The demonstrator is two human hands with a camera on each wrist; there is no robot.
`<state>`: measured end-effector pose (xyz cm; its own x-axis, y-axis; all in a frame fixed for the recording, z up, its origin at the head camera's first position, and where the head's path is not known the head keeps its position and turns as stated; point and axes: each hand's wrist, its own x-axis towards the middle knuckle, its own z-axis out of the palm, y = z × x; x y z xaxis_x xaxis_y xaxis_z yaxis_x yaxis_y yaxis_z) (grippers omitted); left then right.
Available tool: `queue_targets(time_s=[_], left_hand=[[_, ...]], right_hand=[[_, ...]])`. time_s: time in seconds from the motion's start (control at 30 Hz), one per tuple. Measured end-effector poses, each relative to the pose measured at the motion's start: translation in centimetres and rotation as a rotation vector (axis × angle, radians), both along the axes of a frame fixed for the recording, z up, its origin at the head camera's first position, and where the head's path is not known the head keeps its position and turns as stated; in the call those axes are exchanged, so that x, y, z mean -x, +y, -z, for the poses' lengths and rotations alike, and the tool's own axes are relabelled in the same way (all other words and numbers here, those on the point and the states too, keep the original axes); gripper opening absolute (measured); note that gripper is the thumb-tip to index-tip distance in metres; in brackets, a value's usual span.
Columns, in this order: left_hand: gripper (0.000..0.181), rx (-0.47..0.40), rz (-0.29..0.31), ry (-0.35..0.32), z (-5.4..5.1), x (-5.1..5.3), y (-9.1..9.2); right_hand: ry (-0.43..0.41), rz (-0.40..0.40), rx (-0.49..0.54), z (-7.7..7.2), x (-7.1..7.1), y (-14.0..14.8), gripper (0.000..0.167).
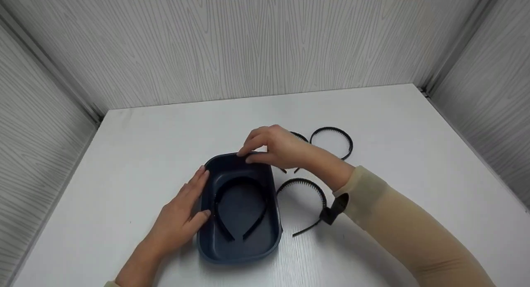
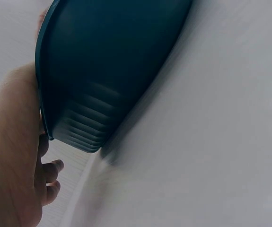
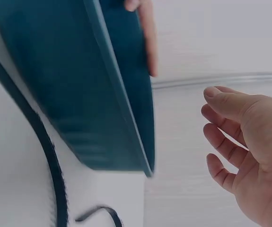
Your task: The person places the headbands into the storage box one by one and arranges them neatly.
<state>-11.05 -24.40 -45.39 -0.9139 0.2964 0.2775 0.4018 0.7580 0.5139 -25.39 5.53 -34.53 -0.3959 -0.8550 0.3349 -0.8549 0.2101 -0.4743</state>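
My L hand (image 1: 182, 212): straight fingers on bin (image 1: 238, 260), 9 o'clk | R hand (image 1: 277, 147): released, nr 12 o'clk | hairband (image 1: 241, 180) inside

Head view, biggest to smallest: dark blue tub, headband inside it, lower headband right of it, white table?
1. White table
2. Dark blue tub
3. Headband inside the tub and lower headband right of the tub: too alike to rank
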Motion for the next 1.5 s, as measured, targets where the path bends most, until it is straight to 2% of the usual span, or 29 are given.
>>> queue_targets(time_s=[0.2,0.37,0.7,1.0,1.23,1.5], left_hand=[[0.088,0.003,0.001,0.01,0.1,0.0,0.0],[0.087,0.002,0.004,0.012,0.0,0.0,0.0],[0.087,-0.004,0.009,0.013,0.1,-0.1,-0.1],[0.087,0.0,0.004,0.01,0.0,-0.1,0.0],[0.087,0.002,0.007,0.009,-0.1,-0.1,0.0],[0.087,0.009,-0.002,0.004,0.0,0.0,-0.1]], right_hand=[[-0.029,0.035,0.053,0.3,0.6,2.8,0.021],[-0.101,0.086,0.081,1.3,1.0,4.9,0.02],[-0.166,0.158,0.01,4.0,1.1,6.9,0.018],[-0.177,0.124,-0.052,6.1,0.8,7.2,0.018],[-0.186,0.105,-0.084,6.9,0.4,7.3,0.02],[-0.135,0.052,-0.088,7.9,0.4,7.1,0.017]])
